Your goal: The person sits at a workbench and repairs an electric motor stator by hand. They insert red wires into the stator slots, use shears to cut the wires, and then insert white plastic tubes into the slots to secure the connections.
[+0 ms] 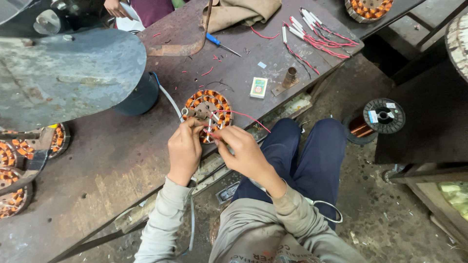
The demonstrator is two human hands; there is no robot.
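A round motor stator [207, 108] with copper coils lies near the front edge of a dark metal workbench [112, 160]. My left hand [184, 150] rests at its near rim, fingers pinched on thin wire ends. My right hand [243, 148] pinches a red wire [242, 114] with white sleeving that loops up over the stator and back down to the right. Both hands touch at the stator's near edge.
Several stators [14, 160] stack at the left edge. A large grey fan blade [68, 73] lies at the back left. A small green box [259, 87], a blue screwdriver [219, 44], red sleeved wires [312, 34] and a copper wire spool [378, 119] on the floor. Another person's hand [117, 7] at the top.
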